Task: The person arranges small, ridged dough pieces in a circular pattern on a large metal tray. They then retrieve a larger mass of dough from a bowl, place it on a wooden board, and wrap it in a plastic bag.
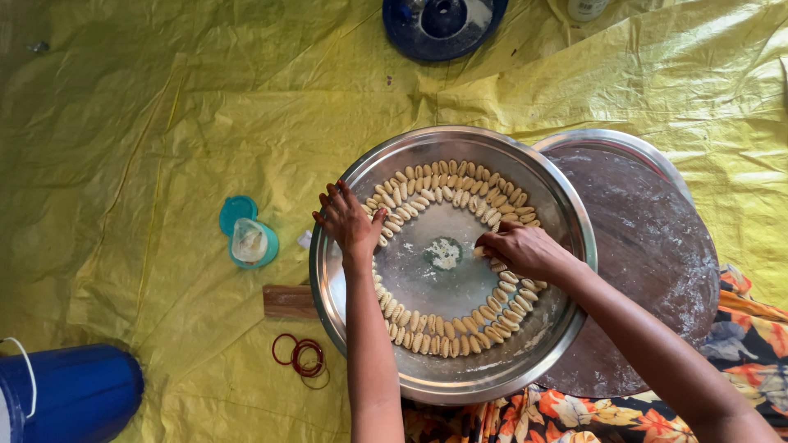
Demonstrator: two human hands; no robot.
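The right hand [521, 250] is pinching a small dough piece [478, 253] in closed fingers and adding it to the nearly full ring of dough pieces [443, 193] in the big metal tray [566, 205], while the left hand [349, 220] is resting open-fingered on the ring's left gap.

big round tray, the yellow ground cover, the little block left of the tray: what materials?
Tray: looks like polished steel, mirror-like glare on the rim. Yellow cover: seems a plastic tarp, creased, with a faint sheen. Block: probably wood, brown with visible grain, matte.

Trays [566, 205] on yellow tarp [164, 148]
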